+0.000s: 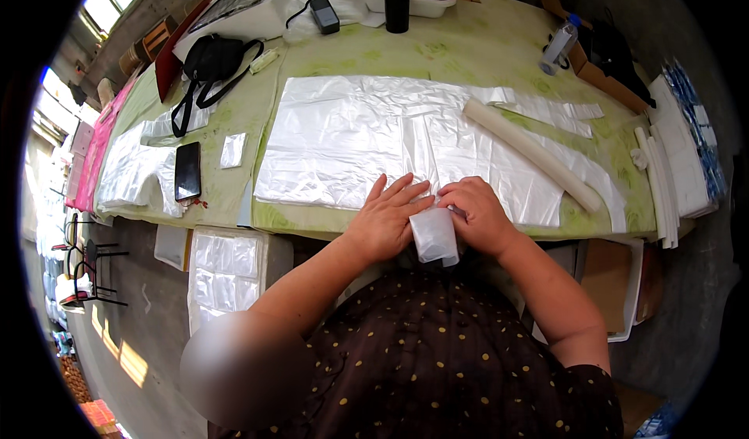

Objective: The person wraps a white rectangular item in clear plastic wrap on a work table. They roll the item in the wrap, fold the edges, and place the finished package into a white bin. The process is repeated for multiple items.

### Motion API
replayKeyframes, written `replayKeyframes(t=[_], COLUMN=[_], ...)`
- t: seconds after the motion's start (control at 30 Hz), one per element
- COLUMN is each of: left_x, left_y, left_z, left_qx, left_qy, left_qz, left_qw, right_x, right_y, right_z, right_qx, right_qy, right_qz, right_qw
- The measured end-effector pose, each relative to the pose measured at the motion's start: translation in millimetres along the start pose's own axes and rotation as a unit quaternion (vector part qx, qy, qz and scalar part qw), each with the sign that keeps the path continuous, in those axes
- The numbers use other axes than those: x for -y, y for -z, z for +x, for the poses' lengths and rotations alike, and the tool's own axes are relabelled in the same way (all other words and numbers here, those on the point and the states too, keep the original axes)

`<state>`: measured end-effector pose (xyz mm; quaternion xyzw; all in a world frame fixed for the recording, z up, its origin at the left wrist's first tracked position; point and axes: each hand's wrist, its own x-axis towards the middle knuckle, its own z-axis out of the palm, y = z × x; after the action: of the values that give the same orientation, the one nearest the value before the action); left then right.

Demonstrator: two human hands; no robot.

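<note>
Across the green tabletop (pixel 351 53) lies silvery plastic sheeting (pixel 335 142), a pale tube (pixel 530 154) on it; the left hand (pixel 388 222) spreads open, the right hand (pixel 481 216) curls, its grip I can't tell, and between these hands, by the near edge, is a white packet (pixel 434 238)

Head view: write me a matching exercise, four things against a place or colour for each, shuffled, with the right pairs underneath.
Things
1. phone
2. long roll
3. clear bottle
4. folded plastic packet

Places and colours
A. slanting across the plastic sheets
B. between left hand and right hand
C. blue at its top
D. black, left of the sheets

Pairs: 1-D, 2-A, 3-C, 4-B
</note>
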<state>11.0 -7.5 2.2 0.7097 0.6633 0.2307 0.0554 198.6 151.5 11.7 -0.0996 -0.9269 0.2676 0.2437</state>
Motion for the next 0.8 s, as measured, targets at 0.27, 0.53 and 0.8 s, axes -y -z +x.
replayKeyframes(t=[0.27, 0.53, 0.8], left_x=[0.2, 10.9, 4.1], left_y=[-1.4, -5.7, 2.6], left_z=[5.9, 21.3, 30.0], left_qx=[-0.127, -0.123, -0.125], left_qy=[0.121, 0.157, 0.06], left_qz=[-0.168, -0.133, 0.063], left_qw=[0.97, 0.971, 0.988], right_x=[11.7, 11.6, 12.6], right_y=[-0.7, -16.8, -18.8], right_z=[27.1, 32.0, 36.7], right_qx=[0.036, -0.007, -0.01], right_qy=[-0.24, -0.339, -0.329], right_qz=[0.105, 0.075, 0.029], right_qw=[0.964, 0.938, 0.944])
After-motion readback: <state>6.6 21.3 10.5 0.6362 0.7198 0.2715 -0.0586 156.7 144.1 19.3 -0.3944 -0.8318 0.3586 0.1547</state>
